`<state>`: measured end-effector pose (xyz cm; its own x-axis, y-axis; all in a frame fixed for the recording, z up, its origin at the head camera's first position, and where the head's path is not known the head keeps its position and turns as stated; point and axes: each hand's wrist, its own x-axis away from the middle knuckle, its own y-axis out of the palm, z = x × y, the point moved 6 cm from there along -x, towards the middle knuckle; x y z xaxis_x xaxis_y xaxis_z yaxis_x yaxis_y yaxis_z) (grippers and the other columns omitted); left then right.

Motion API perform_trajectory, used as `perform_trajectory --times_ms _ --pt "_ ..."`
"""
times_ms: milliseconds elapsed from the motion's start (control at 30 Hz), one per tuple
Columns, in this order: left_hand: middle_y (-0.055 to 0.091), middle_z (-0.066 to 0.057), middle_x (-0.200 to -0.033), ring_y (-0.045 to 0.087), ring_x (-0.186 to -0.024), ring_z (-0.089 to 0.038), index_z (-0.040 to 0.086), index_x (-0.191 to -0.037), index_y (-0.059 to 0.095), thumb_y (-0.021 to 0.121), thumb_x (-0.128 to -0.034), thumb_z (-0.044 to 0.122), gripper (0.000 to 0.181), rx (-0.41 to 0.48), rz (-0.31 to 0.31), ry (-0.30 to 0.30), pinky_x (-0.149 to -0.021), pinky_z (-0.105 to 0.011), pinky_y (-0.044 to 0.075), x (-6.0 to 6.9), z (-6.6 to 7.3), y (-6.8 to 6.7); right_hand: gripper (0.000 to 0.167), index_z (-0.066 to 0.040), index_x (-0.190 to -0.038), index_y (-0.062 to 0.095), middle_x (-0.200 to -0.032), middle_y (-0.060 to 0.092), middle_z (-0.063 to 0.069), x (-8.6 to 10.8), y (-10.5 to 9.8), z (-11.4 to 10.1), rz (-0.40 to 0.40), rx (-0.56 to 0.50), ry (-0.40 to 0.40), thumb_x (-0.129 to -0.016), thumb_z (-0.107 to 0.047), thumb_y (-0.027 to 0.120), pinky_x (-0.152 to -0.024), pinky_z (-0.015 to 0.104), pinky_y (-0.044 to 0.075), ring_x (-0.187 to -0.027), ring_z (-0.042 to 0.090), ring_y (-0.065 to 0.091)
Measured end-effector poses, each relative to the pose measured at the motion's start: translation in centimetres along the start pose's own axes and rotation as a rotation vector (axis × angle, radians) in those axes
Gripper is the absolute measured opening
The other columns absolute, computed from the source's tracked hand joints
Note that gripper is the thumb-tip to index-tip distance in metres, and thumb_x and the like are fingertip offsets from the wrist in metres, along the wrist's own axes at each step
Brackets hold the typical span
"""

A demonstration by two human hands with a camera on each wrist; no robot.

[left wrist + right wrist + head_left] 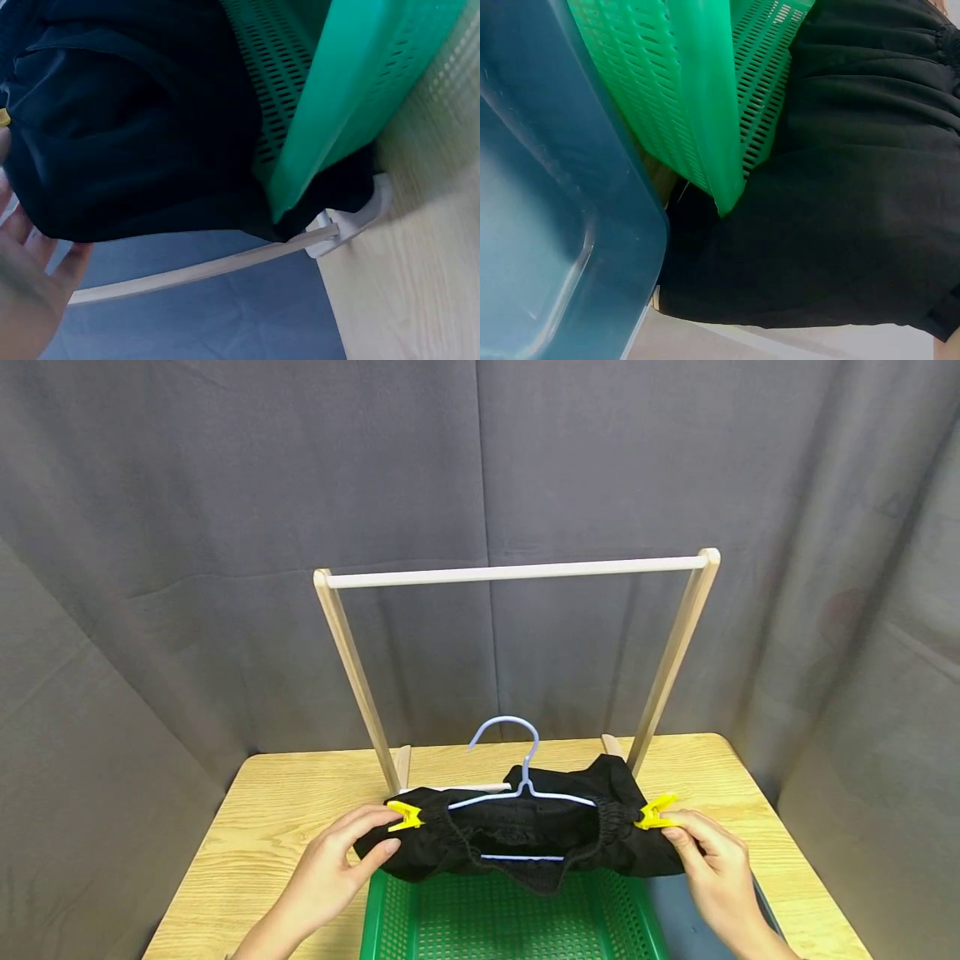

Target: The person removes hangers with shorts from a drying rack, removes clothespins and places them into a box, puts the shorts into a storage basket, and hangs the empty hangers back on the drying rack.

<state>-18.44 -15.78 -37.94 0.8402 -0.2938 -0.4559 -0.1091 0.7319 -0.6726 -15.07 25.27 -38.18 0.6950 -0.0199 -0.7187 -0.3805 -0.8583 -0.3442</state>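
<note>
A black elastic-waisted garment (622, 852) hangs on a light-blue hanger (527, 768), its waistband gathered around the hanger's sides. Yellow clothespins (406, 816) sit at the left and right of the waistband. My left hand (330, 864) is beside the left clothespin, index fingertip at its handle and thumb apart below. In the left wrist view, several left-hand fingers (73, 262) lie by the cloth's edge. My right hand (708, 856) pinches the right clothespin (657, 812) between thumb and index finger. The right wrist view shows the garment, with that hand almost out of frame.
A green perforated basket (375, 914) stands below the garment, with a blue-grey bin (678, 910) to its right. Behind rises a wooden rack with a white crossbar (517, 572). All stand on a wooden table (300, 777), before grey curtains (225, 485).
</note>
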Motion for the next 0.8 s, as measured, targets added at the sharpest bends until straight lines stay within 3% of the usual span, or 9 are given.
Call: perform_trajectory --times_ms 100,200,500,633,800 --pt "0.067 0.015 -0.111 0.066 -0.103 -0.011 0.024 -0.108 0.073 0.080 -0.0831 0.017 0.027 -0.107 0.030 0.026 -0.081 -0.036 0.054 -0.1 0.3 -0.1 0.010 0.000 -0.093 0.071 -0.095 0.068 -0.010 0.0 0.1 0.0 -0.007 0.005 0.001 -0.091 0.007 0.063 -0.082 0.010 0.045 -0.089 0.000 0.061" --pt "0.069 0.013 -0.105 0.068 -0.096 -0.010 0.022 -0.103 0.074 0.082 -0.0806 0.016 0.025 -0.151 0.049 0.051 -0.076 -0.035 0.055 -0.2 0.6 -0.1 0.019 0.000 -0.093 0.071 -0.093 0.067 -0.009 0.0 0.1 0.1 -0.009 0.020 0.002 -0.085 0.017 0.064 -0.080 0.011 0.044 -0.088 -0.002 0.060" --pt "0.073 0.010 -0.090 0.070 -0.082 -0.008 0.018 -0.091 0.076 0.086 -0.0718 0.008 0.024 -0.182 0.103 0.067 -0.068 -0.030 0.055 -0.3 0.6 -0.5 0.015 -0.007 -0.095 0.074 -0.094 0.070 -0.004 0.0 0.6 -0.1 -0.044 0.088 -0.042 -0.085 0.004 0.070 -0.080 0.008 0.046 -0.092 -0.006 0.061" --pt "0.074 0.007 -0.087 0.070 -0.080 -0.008 0.016 -0.087 0.076 0.086 -0.0692 0.004 0.024 -0.170 0.135 0.026 -0.067 -0.029 0.055 -0.1 0.3 -0.5 0.030 -0.013 -0.096 0.074 -0.093 0.071 -0.007 -0.5 1.0 -0.2 -0.118 0.117 -0.049 -0.078 0.012 0.073 -0.081 0.009 0.045 -0.091 -0.004 0.062" --pt "0.074 0.002 -0.087 0.071 -0.081 -0.014 0.013 -0.085 0.075 0.086 -0.0697 0.003 0.021 -0.186 0.163 -0.008 -0.069 -0.034 0.057 0.2 -0.1 -0.5 0.034 -0.019 -0.101 0.072 -0.095 0.070 -0.011 -1.4 1.1 -0.4 -0.223 0.179 -0.046 -0.080 0.007 0.075 -0.085 0.009 0.043 -0.091 0.001 0.064"
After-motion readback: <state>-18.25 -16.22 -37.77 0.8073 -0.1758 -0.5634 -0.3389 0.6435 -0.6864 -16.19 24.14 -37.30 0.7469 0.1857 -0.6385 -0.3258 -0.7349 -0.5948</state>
